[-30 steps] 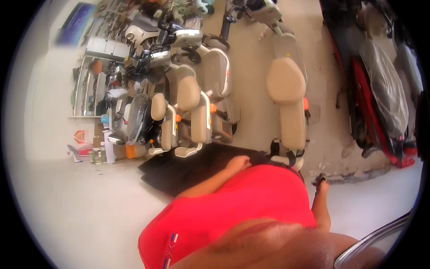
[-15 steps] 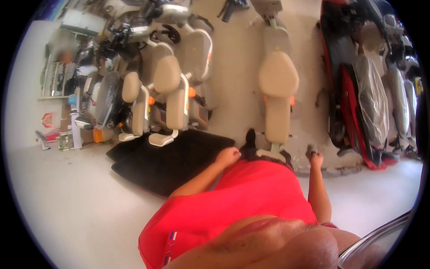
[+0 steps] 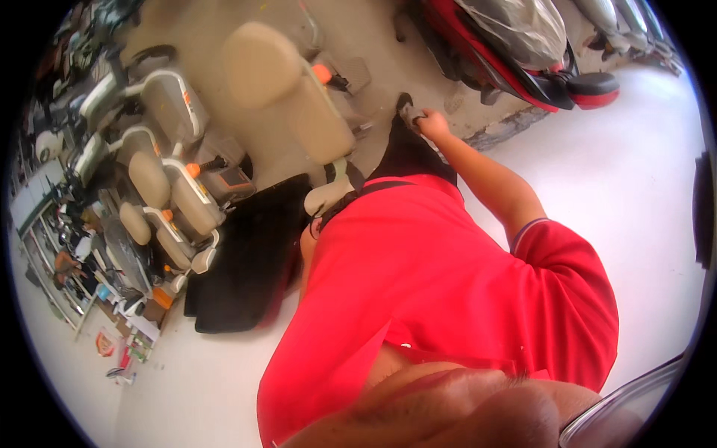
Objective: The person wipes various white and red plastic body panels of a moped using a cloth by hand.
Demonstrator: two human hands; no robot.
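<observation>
My right hand (image 3: pixel 431 125) is stretched forward and closed round a small grey, crumpled rag-like thing (image 3: pixel 410 114); its exact kind is too small to make out. Mostly hidden beside my red shirt, my left hand (image 3: pixel 314 226) is close to the pale rear end (image 3: pixel 328 196) of an electric scooter. Its fingers cannot be read. That scooter's beige seat (image 3: pixel 321 116) stands just ahead of me, with a rounded beige pad (image 3: pixel 261 63) beyond it.
Several more beige-seated scooters (image 3: pixel 190 201) stand at the left. A black mat (image 3: pixel 243 261) lies on the floor beside them. A red and black scooter (image 3: pixel 515 63) under a clear plastic cover is at the upper right. Assorted goods (image 3: pixel 138 328) line the far left.
My view has turned to the right and my body has come closer to the beige scooter. My right arm now reaches further forward with the grey thing. My left hand has gone mostly behind my shirt.
</observation>
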